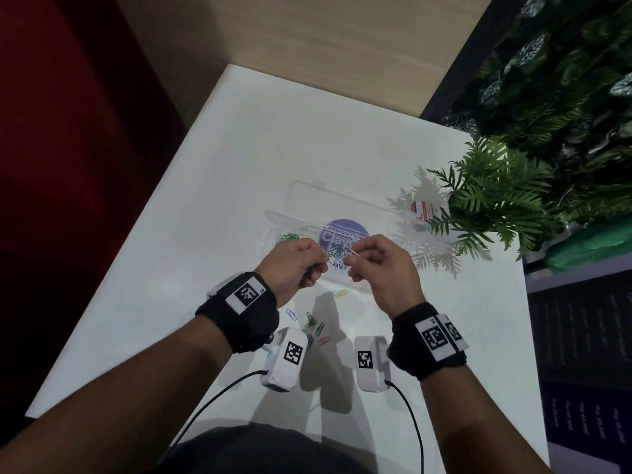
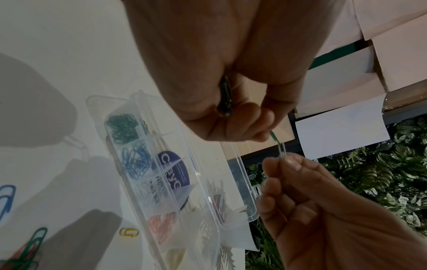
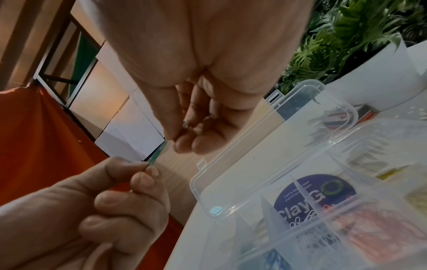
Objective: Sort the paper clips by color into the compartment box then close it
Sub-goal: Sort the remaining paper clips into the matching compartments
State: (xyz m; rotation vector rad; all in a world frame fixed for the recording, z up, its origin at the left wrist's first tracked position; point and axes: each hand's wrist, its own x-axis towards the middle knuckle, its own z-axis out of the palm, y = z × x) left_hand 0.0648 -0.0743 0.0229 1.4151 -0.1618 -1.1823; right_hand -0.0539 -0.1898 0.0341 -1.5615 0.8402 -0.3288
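Above the open compartment box (image 1: pixel 342 213) on the white worktop (image 1: pixel 239 159), two linked paper clips hang between both hands: a green paper clip (image 2: pixel 275 137) pinched by the curled fingers (image 2: pixel 242 124) of the left hand (image 1: pixel 294 265), and a white paper clip (image 2: pixel 282 149) pinched at the fingertips (image 2: pixel 291 164) of the right hand (image 1: pixel 383 268). Both hands are raised off the surface, knuckles facing each other, the other fingers folded in. The left palm also grips a few more clips. Sorted green, blue, white and red clips fill the box; loose clips (image 1: pixel 314 323) lie nearer the person, under the wrists.
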